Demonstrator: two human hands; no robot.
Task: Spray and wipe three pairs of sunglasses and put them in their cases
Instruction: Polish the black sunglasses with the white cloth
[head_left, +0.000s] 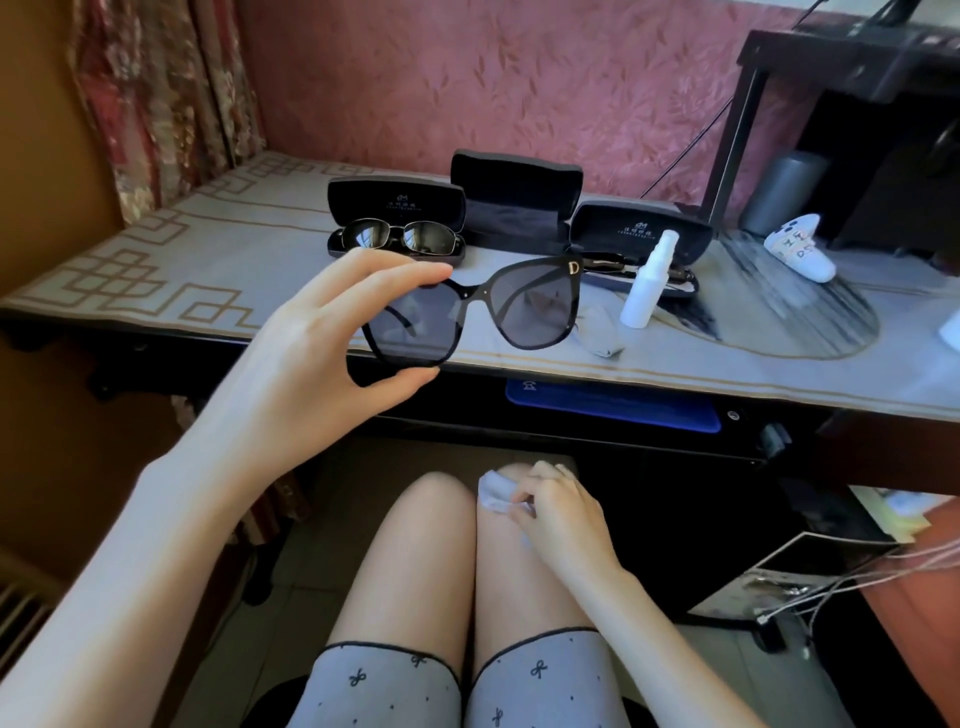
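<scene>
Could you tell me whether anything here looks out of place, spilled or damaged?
Nothing looks spilled or damaged. The left hand holds the big sunglasses up by one lens rim, and the right hand holds a small wipe down at the knee. The spray bottle stands upright on the table, and all three cases lie open.

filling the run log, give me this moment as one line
left hand: holds big sunglasses over desk edge | right hand: cloth on knee | left case: sunglasses in | middle case: empty | spray: upright
</scene>
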